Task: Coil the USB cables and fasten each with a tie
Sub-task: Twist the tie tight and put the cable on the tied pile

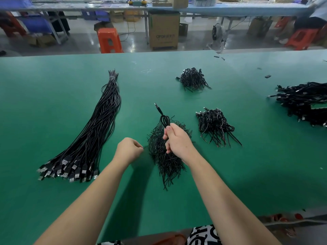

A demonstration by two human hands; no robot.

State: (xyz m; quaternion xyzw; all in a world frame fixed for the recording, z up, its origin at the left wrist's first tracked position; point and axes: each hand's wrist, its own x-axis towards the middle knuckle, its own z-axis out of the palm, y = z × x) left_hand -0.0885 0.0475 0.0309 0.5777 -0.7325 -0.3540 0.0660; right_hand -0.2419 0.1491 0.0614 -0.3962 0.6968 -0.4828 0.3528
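My right hand (177, 141) grips a coiled black USB cable (165, 120) whose loop and plug stick up past my thumb. It hovers over a loose heap of black wire ties (166, 161) on the green table (53, 85). My left hand (128, 150) is curled just left of the heap, fingertips pinched together, apparently on the end of one thin tie. A long bundle of straight USB cables (95, 128) lies to the left, plugs toward me, bound at its far end.
Two piles of coiled, tied cables sit ahead (192, 79) and to the right (215, 125). A bigger tangle of cables (302, 101) lies at the right edge. Beyond the table stand an orange stool (109, 40), a cardboard box (163, 30) and another workbench.
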